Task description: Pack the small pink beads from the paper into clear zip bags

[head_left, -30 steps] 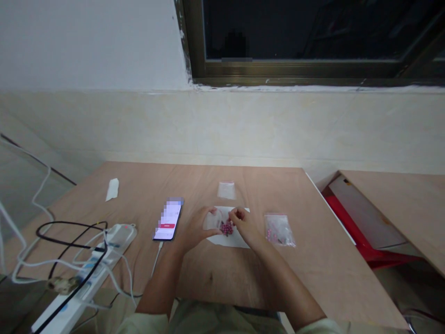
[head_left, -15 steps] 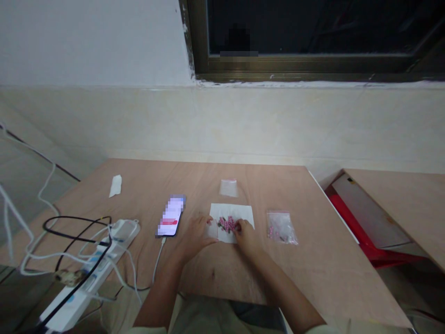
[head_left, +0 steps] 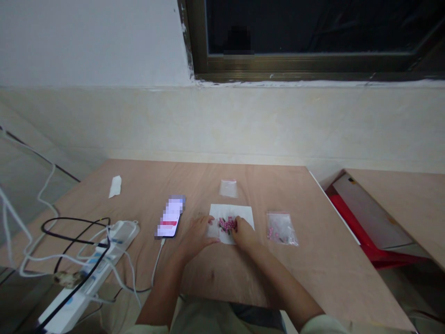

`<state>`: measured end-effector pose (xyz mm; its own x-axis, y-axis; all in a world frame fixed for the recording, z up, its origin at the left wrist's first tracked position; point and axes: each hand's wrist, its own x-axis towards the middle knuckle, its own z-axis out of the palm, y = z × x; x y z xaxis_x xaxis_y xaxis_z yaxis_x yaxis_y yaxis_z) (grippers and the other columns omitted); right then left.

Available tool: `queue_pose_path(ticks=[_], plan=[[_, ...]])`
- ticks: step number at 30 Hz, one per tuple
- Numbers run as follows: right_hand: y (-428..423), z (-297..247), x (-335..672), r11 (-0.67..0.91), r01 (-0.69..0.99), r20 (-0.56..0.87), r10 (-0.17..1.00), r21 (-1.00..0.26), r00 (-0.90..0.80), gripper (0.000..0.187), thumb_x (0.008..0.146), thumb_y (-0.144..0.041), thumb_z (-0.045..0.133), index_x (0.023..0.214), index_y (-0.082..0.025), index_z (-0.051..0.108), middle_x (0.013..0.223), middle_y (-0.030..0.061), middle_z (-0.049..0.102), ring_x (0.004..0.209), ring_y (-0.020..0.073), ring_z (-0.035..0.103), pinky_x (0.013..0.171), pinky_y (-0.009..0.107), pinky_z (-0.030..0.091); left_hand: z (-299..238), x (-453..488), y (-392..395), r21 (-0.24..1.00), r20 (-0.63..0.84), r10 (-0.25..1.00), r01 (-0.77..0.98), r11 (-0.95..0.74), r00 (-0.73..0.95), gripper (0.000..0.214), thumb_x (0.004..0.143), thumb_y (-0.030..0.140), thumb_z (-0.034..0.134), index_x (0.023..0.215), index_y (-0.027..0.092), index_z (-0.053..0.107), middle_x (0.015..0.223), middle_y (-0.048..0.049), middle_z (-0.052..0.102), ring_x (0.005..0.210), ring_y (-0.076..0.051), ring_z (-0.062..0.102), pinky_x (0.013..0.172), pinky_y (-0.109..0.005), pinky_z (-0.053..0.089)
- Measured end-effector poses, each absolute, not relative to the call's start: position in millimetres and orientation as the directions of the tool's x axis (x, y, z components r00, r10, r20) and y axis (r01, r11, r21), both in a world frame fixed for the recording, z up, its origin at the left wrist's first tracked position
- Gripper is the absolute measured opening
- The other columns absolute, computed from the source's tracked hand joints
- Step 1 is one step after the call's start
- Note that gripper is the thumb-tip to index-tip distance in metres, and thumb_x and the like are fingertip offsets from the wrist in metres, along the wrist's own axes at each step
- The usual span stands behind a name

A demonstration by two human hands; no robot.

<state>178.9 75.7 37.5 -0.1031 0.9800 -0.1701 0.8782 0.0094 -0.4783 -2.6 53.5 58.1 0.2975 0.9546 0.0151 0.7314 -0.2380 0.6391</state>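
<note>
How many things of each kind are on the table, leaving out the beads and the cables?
Zip bags: 2
Paper pieces: 2
Phones: 1
Power strips: 1
Total: 6

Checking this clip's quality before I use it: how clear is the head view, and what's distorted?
In the head view, the light is dim, the window is nearly black, and the phone screen is pixelated. The pink beads between the left hand and right hand look small and soft-edged, while the wide view seems to stretch the table toward the corners.
</note>
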Motion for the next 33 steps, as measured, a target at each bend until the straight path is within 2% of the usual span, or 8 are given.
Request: queue_pose_path(ticks=[7, 14, 17, 21, 25, 30, 33], plan=[[80.0, 32.1, 182.5, 0.055, 0.861, -0.171, 0.972, -0.506, -0.162, 0.012, 0.075, -0.015, 0.044, 0.084, -0.014, 0.052, 0.083, 0.0103, 0.061, 0.075, 0.0172, 0.056, 0.06, 0.023, 0.035, 61.5, -1.1, 66.6, 0.618, 0.051, 0.949, 0.736, -0.276, 0.312, 0.052, 0.06, 0.036, 0.066, 0.104, 0.02, 0.044, 0.103, -0.0062, 0.053, 0.098, -0.023, 0.047, 0.086, -0.037, 0.034], [78.1, 18.1, 185.2, 0.053, 0.874, -0.175, 0.972, -0.484, -0.155, 0.014, 0.079, -0.021, 0.042, 0.085, -0.014, 0.052, 0.084, 0.0097, 0.06, 0.071, 0.0169, 0.057, 0.056, 0.023, 0.034, 58.4, 0.5, 69.6, 0.625, 0.057, 0.945, 0.727, -0.285, 0.321, 0.05, 0.06, 0.037, 0.066, 0.102, 0.019, 0.046, 0.102, -0.0055, 0.053, 0.098, -0.022, 0.047, 0.086, -0.037, 0.034], [77.2, 18.9, 189.6, -0.007, 0.826, -0.129, 0.988, -0.564, -0.08, 0.014, 0.079, -0.025, 0.043, 0.078, -0.015, 0.053, 0.076, 0.0071, 0.06, 0.066, 0.0155, 0.055, 0.055, 0.023, 0.034, 58.7, 1.7, 66.9, 0.633, 0.05, 0.951, 0.727, -0.266, 0.305, 0.051, 0.059, 0.035, 0.067, 0.101, 0.018, 0.046, 0.102, -0.0063, 0.053, 0.097, -0.023, 0.047, 0.085, -0.037, 0.035], [75.2, 34.2, 185.5, -0.03, 0.643, -0.022, 1.0, -0.765, 0.021, 0.02, 0.077, -0.032, 0.044, 0.068, -0.017, 0.051, 0.063, 0.0032, 0.058, 0.056, 0.0134, 0.051, 0.051, 0.023, 0.035, 58.3, 6.3, 62.8, 0.646, 0.046, 0.954, 0.719, -0.255, 0.297, 0.05, 0.059, 0.034, 0.067, 0.101, 0.018, 0.046, 0.102, -0.0063, 0.054, 0.096, -0.022, 0.048, 0.084, -0.037, 0.035], [70.2, 51.2, 162.6, 0.042, 0.422, 0.021, 0.998, -0.906, -0.054, 0.019, 0.076, -0.032, 0.046, 0.065, -0.017, 0.051, 0.059, 0.0009, 0.056, 0.054, 0.0118, 0.05, 0.052, 0.022, 0.037, 54.2, 13.2, 61.5, 0.654, 0.064, 0.961, 0.716, -0.244, 0.268, 0.048, 0.058, 0.034, 0.066, 0.099, 0.018, 0.048, 0.098, -0.0051, 0.055, 0.094, -0.022, 0.049, 0.083, -0.037, 0.036], [67.2, 44.5, 155.2, 0.065, 0.376, 0.044, 0.997, -0.924, -0.064, 0.02, 0.075, -0.032, 0.045, 0.071, -0.016, 0.056, 0.067, 0.0031, 0.059, 0.062, 0.0133, 0.052, 0.058, 0.023, 0.04, 50.3, 12.1, 61.9, 0.645, 0.093, 0.968, 0.726, -0.238, 0.235, 0.046, 0.061, 0.035, 0.064, 0.1, 0.019, 0.047, 0.099, -0.0053, 0.054, 0.095, -0.022, 0.049, 0.084, -0.038, 0.035], [65.8, 30.3, 169.0, 0.019, 0.506, 0.041, 0.999, -0.863, 0.032, 0.015, 0.074, -0.027, 0.046, 0.075, -0.015, 0.055, 0.073, 0.0057, 0.058, 0.069, 0.0156, 0.053, 0.063, 0.025, 0.04, 49.6, 5.2, 63.7, 0.625, 0.105, 0.966, 0.741, -0.248, 0.234, 0.051, 0.059, 0.038, 0.065, 0.102, 0.017, 0.046, 0.1, -0.0069, 0.054, 0.095, -0.023, 0.048, 0.084, -0.038, 0.035]])
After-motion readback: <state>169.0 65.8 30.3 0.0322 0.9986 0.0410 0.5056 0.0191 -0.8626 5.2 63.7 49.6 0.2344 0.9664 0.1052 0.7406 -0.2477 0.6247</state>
